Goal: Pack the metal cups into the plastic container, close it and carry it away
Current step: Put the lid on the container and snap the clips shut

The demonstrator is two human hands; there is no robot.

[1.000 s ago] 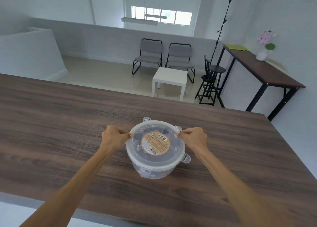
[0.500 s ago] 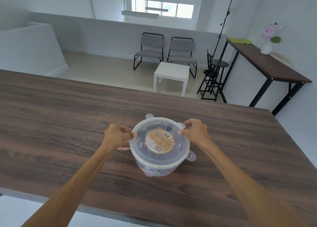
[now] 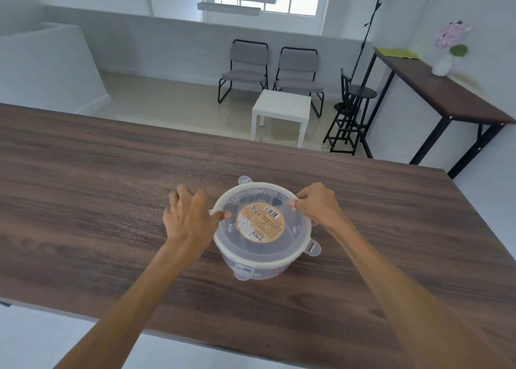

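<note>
A round clear plastic container point(image 3: 264, 266) stands on the dark wooden table point(image 3: 97, 201), with its lid point(image 3: 298, 226) on and a brown round label in the middle. Metal cups point(image 3: 231, 209) show dimly through the lid. My left hand point(image 3: 190, 218) is at the container's left side, fingers spread, thumb resting on the lid's rim. On the right rim, my right hand point(image 3: 315, 204) pinches the lid's edge. A clip point(image 3: 313, 248) at the front right sticks outward; the front clip point(image 3: 242, 271) is folded down.
The table's near edge runs just below the container and its right edge lies to the right. Beyond the table are a white side table point(image 3: 282, 109), two grey chairs point(image 3: 245, 70), a black stool point(image 3: 354, 111) and a long dark console table point(image 3: 446, 95) with a vase.
My left hand has loosened from a closed pinch on the left rim and spread its fingers. The right hand stays on the right rim. The camera has shifted slightly.
</note>
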